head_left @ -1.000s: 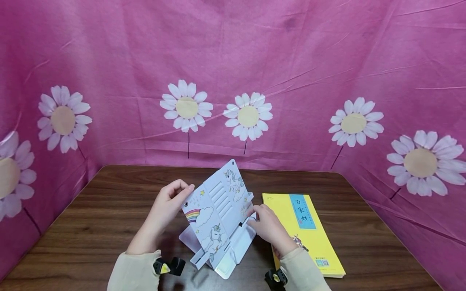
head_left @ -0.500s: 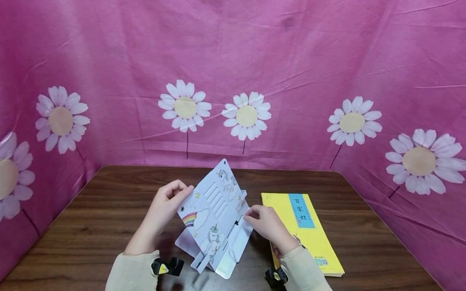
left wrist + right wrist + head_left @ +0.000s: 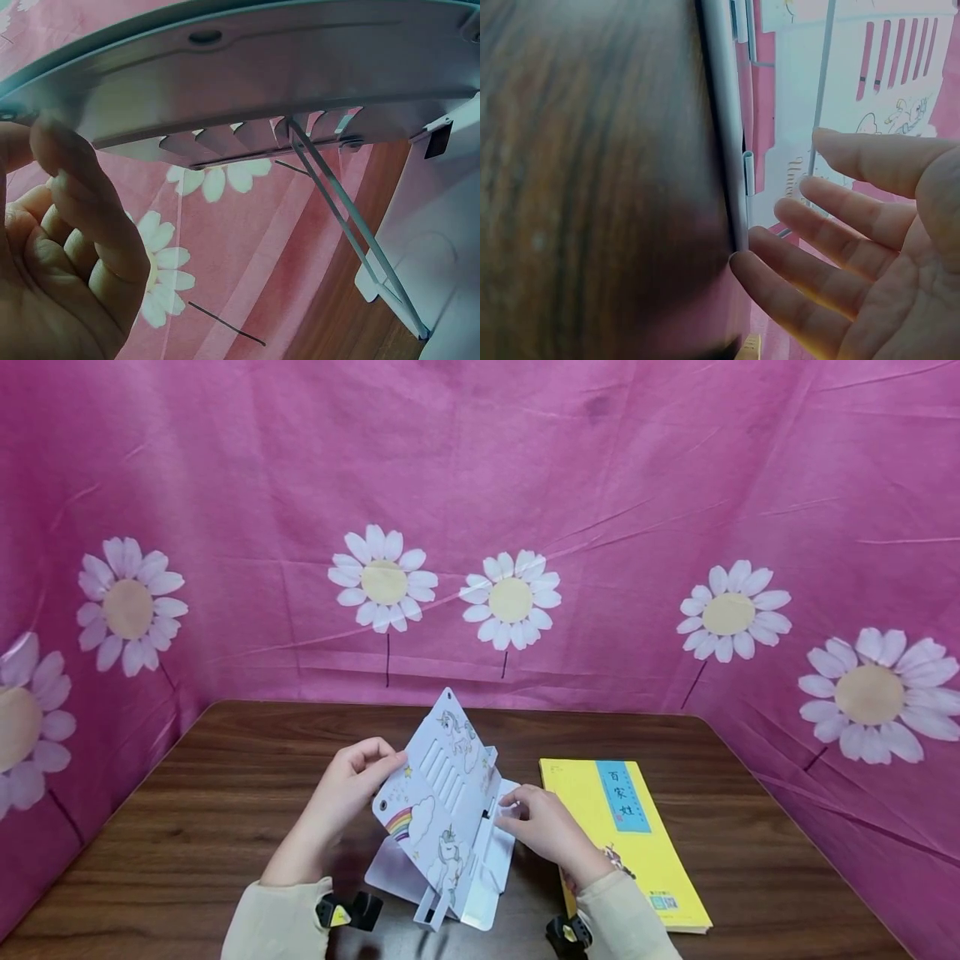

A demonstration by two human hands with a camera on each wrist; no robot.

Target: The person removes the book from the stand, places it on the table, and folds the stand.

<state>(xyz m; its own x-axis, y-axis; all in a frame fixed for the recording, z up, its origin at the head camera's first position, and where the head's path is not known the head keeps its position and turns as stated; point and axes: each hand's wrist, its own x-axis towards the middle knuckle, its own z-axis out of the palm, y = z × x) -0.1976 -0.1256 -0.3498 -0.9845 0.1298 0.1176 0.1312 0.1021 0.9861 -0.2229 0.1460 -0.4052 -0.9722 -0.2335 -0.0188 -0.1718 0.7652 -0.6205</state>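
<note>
A white book stand (image 3: 457,810) with unicorn and rainbow drawings stands half unfolded in the head view, its slotted panel tilted up over a base plate. My left hand (image 3: 360,785) pinches the panel's upper left edge, thumb in front; the left wrist view shows a finger behind it and the wire prop (image 3: 352,217) reaching down to the base. At the right end of the ledge is my right hand (image 3: 543,831), fingers loosely spread. Its thumb and index fingertips are right at a thin wire page holder (image 3: 826,67) in the right wrist view.
A yellow book (image 3: 637,860) with a blue title strip lies on the brown wooden table (image 3: 225,827), partly under my right forearm. Behind the table hangs a pink cloth (image 3: 600,485) printed with white daisies.
The book stand has turned counterclockwise, its top corner shifting left and its front end right. My right hand has moved slightly left along with it; the left hand keeps its grip.
</note>
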